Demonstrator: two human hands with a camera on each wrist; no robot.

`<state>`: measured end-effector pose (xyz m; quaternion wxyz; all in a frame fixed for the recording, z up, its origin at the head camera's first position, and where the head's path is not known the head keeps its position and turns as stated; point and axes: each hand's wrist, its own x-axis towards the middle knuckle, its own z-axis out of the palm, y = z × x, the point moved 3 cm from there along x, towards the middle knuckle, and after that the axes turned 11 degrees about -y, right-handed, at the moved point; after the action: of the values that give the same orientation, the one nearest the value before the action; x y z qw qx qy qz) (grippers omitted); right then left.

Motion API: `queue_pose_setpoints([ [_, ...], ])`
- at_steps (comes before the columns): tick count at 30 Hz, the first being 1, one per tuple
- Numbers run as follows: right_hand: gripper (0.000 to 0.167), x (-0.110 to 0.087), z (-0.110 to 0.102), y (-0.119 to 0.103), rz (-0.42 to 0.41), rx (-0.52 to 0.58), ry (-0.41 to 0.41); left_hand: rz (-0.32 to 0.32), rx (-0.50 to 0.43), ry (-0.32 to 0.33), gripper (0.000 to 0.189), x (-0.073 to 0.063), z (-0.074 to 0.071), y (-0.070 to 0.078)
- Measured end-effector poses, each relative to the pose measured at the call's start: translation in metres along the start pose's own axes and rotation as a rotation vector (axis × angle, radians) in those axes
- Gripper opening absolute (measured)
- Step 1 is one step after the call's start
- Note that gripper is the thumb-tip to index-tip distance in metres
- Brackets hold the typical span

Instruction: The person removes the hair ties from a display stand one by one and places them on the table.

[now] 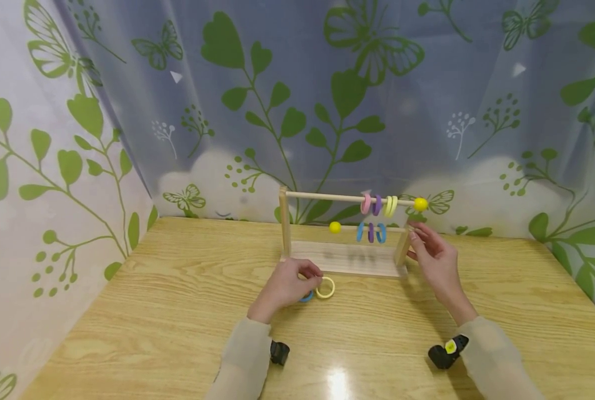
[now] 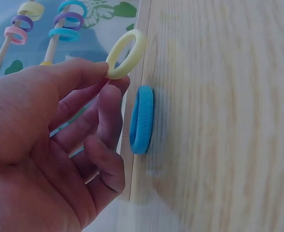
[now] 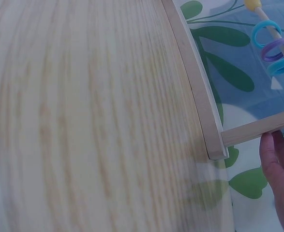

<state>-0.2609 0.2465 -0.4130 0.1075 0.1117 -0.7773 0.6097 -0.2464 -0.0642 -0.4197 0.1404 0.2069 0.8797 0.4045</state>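
Observation:
My left hand pinches a pale yellow hair tie between thumb and forefinger, just above the table. Below those fingertips a ribbed blue hair tie lies on the tabletop. Ahead stands a wooden rack with two horizontal rods. At the rack's right post, my right hand holds on near the top, thumb in front and fingers behind. Pink, purple and yellow hair ties hang on the upper rod; two blue ones and a purple one hang on the lower rod.
A yellow ball caps the upper rod's right end, and another yellow ball caps the lower rod's left end. The wood-grain table reaches back to a curtain printed with leaves and butterflies.

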Motion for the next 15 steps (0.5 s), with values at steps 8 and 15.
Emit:
queue_pose_setpoints([
  [8, 0.045, 0.0004, 0.0003, 0.0004, -0.002, -0.006, 0.0, -0.018, 0.043, -0.028, 0.01, 0.0019, 0.0007, -0.0019],
  [15, 0.045, 0.0005, -0.0001, 0.0012, 0.003, -0.001, 0.003, -0.008, 0.072, -0.033, 0.007, 0.0021, 0.0016, -0.0037],
])
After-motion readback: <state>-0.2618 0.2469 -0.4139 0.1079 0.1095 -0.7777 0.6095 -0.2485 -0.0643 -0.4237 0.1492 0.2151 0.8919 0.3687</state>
